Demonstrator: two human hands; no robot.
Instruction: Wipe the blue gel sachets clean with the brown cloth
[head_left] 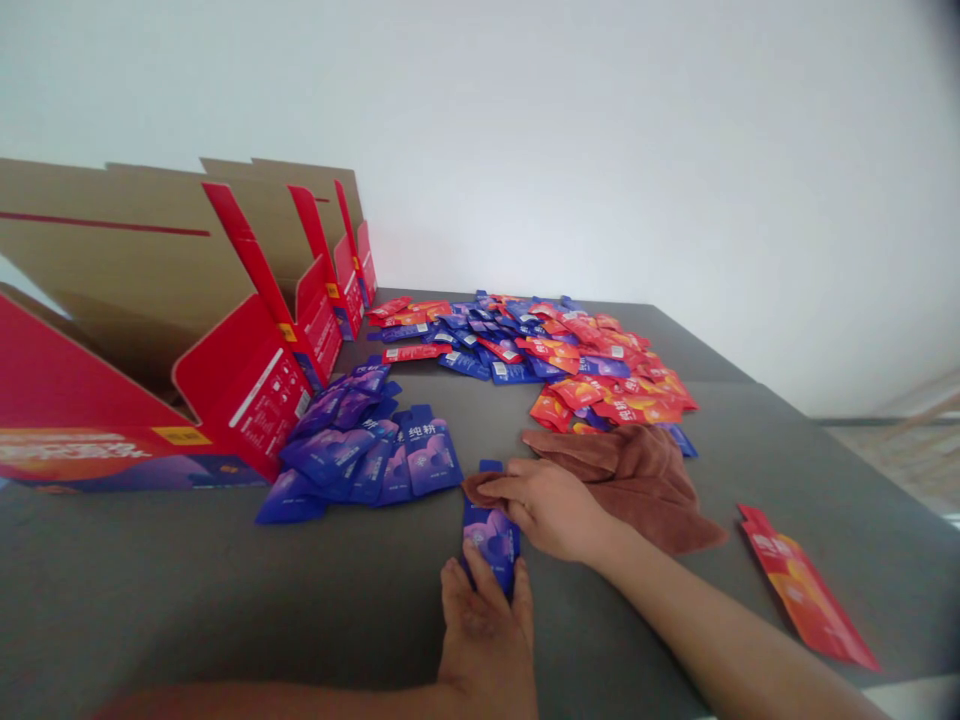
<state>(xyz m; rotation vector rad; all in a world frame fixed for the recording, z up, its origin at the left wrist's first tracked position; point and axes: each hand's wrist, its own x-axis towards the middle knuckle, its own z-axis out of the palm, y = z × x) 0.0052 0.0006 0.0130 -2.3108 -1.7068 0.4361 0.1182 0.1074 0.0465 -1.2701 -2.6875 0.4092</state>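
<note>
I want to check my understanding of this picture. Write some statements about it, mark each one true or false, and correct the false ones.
1. The left hand rests on a red sachet. False: it rests on a blue sachet.
2. The right hand lays a corner of a brown cloth over that sachet. True.
3. The cloth lies on the floor. False: it lies on a grey table.
4. Red cardboard display boxes stand at the left. True.
5. A pile of mixed red and blue sachets lies beyond the hands. True.
6. A third hand reaches into the pile. False: only two hands show.
</note>
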